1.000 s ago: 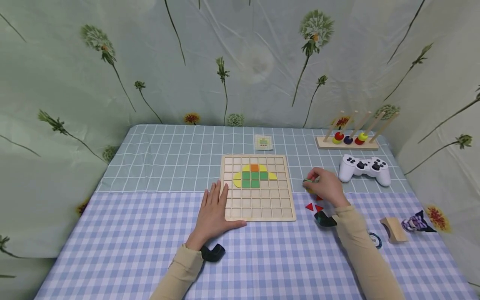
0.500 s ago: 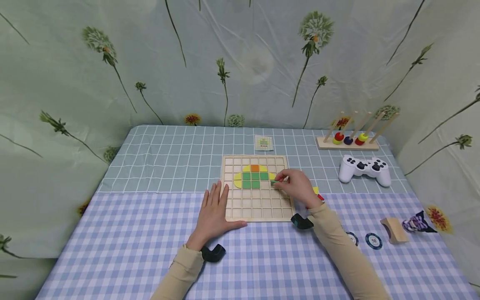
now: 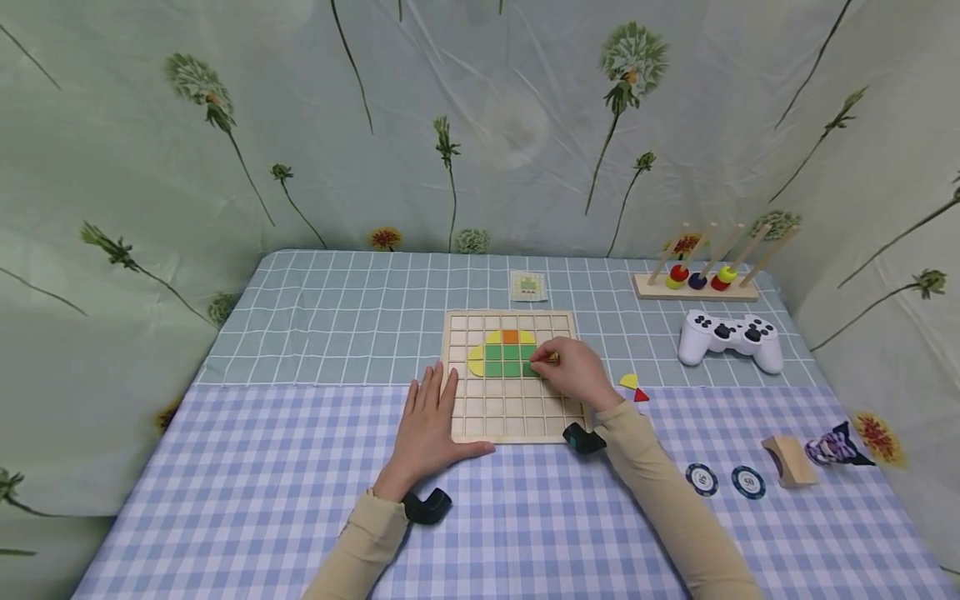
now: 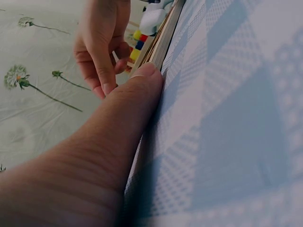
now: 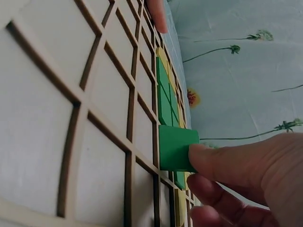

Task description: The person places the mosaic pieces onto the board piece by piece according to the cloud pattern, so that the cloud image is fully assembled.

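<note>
A wooden grid board (image 3: 510, 412) lies on the table, with several green square tiles (image 3: 502, 360), an orange square tile (image 3: 510, 337) and curved yellow pieces (image 3: 476, 360) in its cells. Between thumb and fingers my right hand (image 3: 576, 372) pinches a green square tile (image 5: 176, 147). That tile is tilted, its far edge at a cell beside the placed green ones. My left hand (image 3: 426, 427) rests at the board's left side with fingers extended, its thumb along the near edge. Part of the pattern is hidden behind the right hand.
Right of the board lie a yellow piece (image 3: 628, 381) and a red triangle (image 3: 641, 395). A patterned card (image 3: 528, 286) sits behind it. Farther right are a game controller (image 3: 730, 340), a peg stand (image 3: 693, 289), two round chips (image 3: 702, 479) and a wooden arch block (image 3: 789, 460).
My right hand has moved left from the loose pieces onto the board, carrying the green tile to the cell beside the other green ones. The left hand stays in place.
</note>
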Motion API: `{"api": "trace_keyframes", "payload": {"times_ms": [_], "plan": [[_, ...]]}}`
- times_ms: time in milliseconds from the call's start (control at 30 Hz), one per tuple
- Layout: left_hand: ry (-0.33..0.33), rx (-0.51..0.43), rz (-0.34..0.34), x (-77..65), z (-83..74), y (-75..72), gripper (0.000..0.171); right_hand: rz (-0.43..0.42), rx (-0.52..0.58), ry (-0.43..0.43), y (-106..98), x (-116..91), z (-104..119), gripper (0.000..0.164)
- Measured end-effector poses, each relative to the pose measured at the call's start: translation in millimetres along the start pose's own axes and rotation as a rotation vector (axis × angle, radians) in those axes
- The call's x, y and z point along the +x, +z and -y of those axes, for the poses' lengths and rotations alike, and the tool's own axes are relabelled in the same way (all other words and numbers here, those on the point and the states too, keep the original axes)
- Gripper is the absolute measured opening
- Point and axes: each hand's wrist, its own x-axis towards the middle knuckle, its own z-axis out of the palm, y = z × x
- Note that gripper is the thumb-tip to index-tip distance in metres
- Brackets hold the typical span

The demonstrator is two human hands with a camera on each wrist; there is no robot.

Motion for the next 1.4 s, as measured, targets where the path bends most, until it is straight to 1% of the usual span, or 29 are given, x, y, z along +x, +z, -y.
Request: {"api": "trace_keyframes", "payload": {"times_ms": [267, 567, 667, 800, 933, 1033, 1100, 1267, 1400], "plan": [[-0.002, -0.004, 0.009, 0.2, -0.2, -0.3, 0.122, -0.010, -0.073, 0.034, 4.4, 3.9, 0.7, 0.007], [0.000, -0.006, 0.016, 1.1, -0.6, -0.2, 0.123, -0.029, -0.143, 0.040, 5.7, 2.0, 1.6, 0.007], [-0.002, -0.004, 0.014, 1.1, -0.3, -0.3, 0.123, -0.030, -0.145, 0.018, 4.9, 0.9, -0.4, 0.007], [-0.002, -0.001, 0.010, 0.4, 0.2, -0.1, 0.123, -0.021, -0.119, -0.017, -0.7, -3.2, -7.5, 0.007], [-0.001, -0.002, 0.008, 0.3, 0.7, 0.0, 0.123, -0.019, -0.082, -0.013, -14.0, -9.9, -17.9, 0.008], [-0.001, 0.003, 0.007, 0.9, 1.2, 0.3, 0.123, -0.022, -0.090, 0.029, -29.6, -16.4, -28.1, 0.011], [-0.001, 0.007, 0.007, 1.1, 1.3, 0.3, 0.123, -0.017, -0.116, 0.059, -41.3, -21.2, -36.0, 0.013], [0.000, 0.009, 0.012, 1.4, 1.5, 0.4, 0.123, 0.055, -0.155, 0.141, -68.9, -32.9, -58.9, 0.016], [-0.002, 0.000, 0.013, 0.8, 1.1, 0.5, 0.123, 0.123, -0.160, 0.183, -84.1, -39.2, -72.0, 0.017]]}}
